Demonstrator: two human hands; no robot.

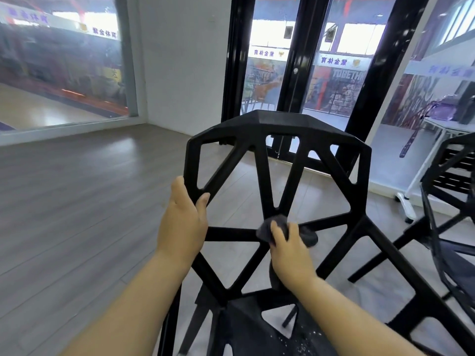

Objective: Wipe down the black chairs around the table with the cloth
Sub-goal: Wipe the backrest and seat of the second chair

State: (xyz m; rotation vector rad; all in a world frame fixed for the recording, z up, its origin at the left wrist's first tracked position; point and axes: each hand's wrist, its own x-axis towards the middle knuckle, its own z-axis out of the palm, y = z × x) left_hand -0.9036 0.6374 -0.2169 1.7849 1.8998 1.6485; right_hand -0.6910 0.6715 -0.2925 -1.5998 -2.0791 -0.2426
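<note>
A black chair with an open, web-like backrest stands directly in front of me, its seat low in the frame. My left hand grips the left edge of the backrest, thumb hooked over a strut. My right hand holds a dark grey cloth pressed against the central joint where the struts meet. Part of the cloth hangs below my palm.
A second black chair stands at the right, close to the first. Behind it a white table on a castor leg carries a purple bag. Black-framed glass doors stand behind the chair. Wood floor spreads to the left.
</note>
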